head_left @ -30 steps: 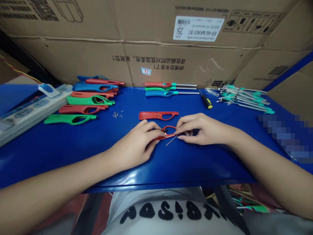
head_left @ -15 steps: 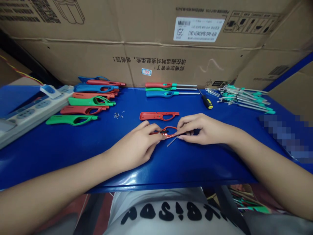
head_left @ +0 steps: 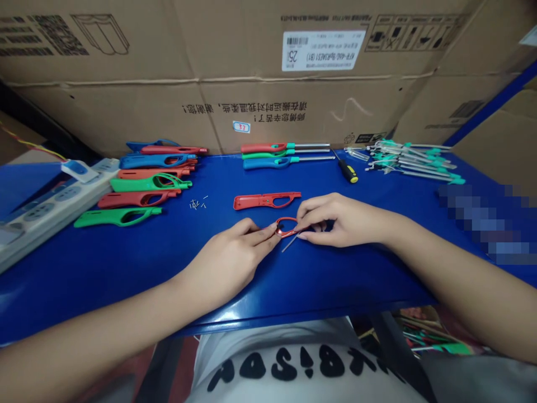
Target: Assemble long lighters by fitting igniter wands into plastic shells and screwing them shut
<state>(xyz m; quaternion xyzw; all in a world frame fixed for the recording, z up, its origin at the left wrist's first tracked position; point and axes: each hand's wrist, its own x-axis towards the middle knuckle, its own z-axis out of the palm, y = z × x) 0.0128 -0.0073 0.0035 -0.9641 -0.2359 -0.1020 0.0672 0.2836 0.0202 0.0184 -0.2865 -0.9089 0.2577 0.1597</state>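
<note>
My left hand is closed on a red lighter handle half, its fingers covering the wider body end. The trigger loop shows between my two hands, with a small dark part near my left fingertips. At the loop's other end, my right hand pinches with thumb and fingers. A thin greyish rod sticks out from under that pinch, pointing toward me. Just beyond lies another red handle half, open side up.
Red, blue and green handles lie at left beside a power strip. Tiny metal pieces lie nearby. Three assembled lighters, a screwdriver and a pile of nozzle assemblies line the back, before a cardboard box.
The view has shifted slightly, moving most table items left in the picture. My left fingers now lie straighter along the red handle half. My right hand keeps its pinch with the thin rod.
</note>
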